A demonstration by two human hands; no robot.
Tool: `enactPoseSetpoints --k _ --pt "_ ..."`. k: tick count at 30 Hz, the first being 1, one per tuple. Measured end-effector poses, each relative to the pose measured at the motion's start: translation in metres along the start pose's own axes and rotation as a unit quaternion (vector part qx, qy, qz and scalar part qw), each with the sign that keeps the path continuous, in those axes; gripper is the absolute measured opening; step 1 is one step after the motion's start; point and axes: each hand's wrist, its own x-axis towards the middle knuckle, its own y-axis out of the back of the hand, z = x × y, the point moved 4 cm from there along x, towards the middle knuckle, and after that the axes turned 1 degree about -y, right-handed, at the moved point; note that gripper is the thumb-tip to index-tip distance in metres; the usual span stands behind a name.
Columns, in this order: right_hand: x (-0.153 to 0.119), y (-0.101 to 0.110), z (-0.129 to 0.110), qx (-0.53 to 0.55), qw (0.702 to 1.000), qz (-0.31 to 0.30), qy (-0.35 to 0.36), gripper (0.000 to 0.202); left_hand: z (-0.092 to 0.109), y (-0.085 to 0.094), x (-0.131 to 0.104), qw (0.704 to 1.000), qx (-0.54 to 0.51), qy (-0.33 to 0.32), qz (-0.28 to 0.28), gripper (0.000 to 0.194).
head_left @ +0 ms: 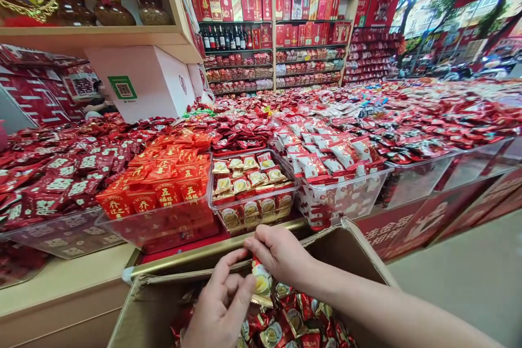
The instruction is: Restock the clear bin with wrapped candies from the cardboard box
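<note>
Right hand [281,255]: closed in a pinch on the upper end of the durian-print candy [262,283]; forearm enters from 4 o'clock.
Left hand [224,299]: at 8 o'clock of the candy; fingers curled, partly open, thumb tip at the wrapper's left edge. Whether it bears any grip cannot be told.
Durian-print candy: red-and-gold wrapper, held between the hands, over the carton opening.
Carton [136,310]: open cardboard, at 6 o'clock, below both hands; contains loose candies [293,321] in red-and-gold wrappers with durian prints.
Durian candy bin [253,196]: clear plastic, at 12 o'clock, just beyond the carton; gold-edged pieces set in rows.
Orange-red packets [163,179]: heaped in a clear bin at 10 o'clock, left of the durian candy bin.
White-and-red packets [326,157]: heaped in a clear bin at 1 o'clock, right of the durian candy bin.
QR-code panel [122,88]: green-bordered, on a white box face at 11 o'clock.
Wall shelving [274,24]: at 12 o'clock, far side; bottles, gift boxes and packets on tiers.
</note>
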Motion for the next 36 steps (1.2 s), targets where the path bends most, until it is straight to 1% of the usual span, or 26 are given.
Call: enactPoseSetpoints --k 3,5,8,11,15,18,21,24,26,29,30,31,33,34,36 --pt "-0.005 -0.002 -0.004 -0.001 1.000 -0.017 0.020 0.032 -0.010 -0.009 -0.003 0.995 -0.089 0.015 -0.032 0.075" --pt "-0.009 -0.003 -0.007 0.009 0.999 -0.028 0.028 0.032 -0.018 -0.011 -0.002 0.991 -0.119 0.026 -0.045 0.083" --pt "-0.011 -0.002 -0.008 0.046 0.998 -0.033 0.010 0.034 -0.027 -0.010 -0.001 0.986 -0.146 0.053 -0.060 0.093" --pt "-0.011 -0.001 -0.009 0.112 0.993 -0.041 -0.006 0.036 -0.026 -0.006 0.000 0.983 -0.155 0.068 -0.064 0.098" --pt "-0.008 -0.003 -0.009 0.188 0.979 -0.068 -0.031 0.036 -0.020 -0.007 -0.001 0.979 -0.157 0.088 -0.092 0.102" --pt "-0.007 -0.006 -0.007 0.209 0.974 -0.081 -0.040 0.036 -0.018 -0.009 -0.002 0.973 -0.169 0.096 -0.120 0.110" --pt "-0.007 -0.008 -0.005 0.201 0.976 -0.073 -0.030 0.037 -0.018 -0.009 -0.002 0.973 -0.161 0.099 -0.134 0.115" --pt "-0.006 -0.008 -0.005 0.203 0.976 -0.076 -0.028 0.038 -0.013 -0.010 -0.002 0.975 -0.149 0.102 -0.133 0.111" --pt "-0.004 -0.007 -0.004 0.216 0.973 -0.071 -0.033 0.039 -0.006 -0.009 -0.002 0.976 -0.157 0.096 -0.119 0.103" --pt "0.000 0.001 -0.001 0.246 0.967 -0.027 -0.058 0.040 0.005 -0.005 -0.001 0.981 -0.164 0.084 -0.064 0.082" --pt "0.001 0.001 0.001 0.266 0.961 -0.027 -0.073 0.039 0.008 -0.003 0.000 0.983 -0.160 0.083 -0.043 0.074" --pt "0.002 0.001 0.003 0.288 0.953 -0.039 -0.084 0.039 0.010 -0.001 0.001 0.984 -0.155 0.080 -0.024 0.068" --pt "0.001 -0.001 0.004 0.327 0.937 -0.085 -0.092 0.036 0.012 0.003 0.003 0.986 -0.148 0.072 -0.003 0.060" --pt "0.001 -0.003 0.005 0.341 0.930 -0.104 -0.091 0.035 0.013 0.004 0.004 0.987 -0.146 0.068 -0.004 0.058" --pt "0.000 -0.005 0.005 0.359 0.922 -0.120 -0.088 0.033 0.012 0.005 0.005 0.988 -0.141 0.066 -0.018 0.056"
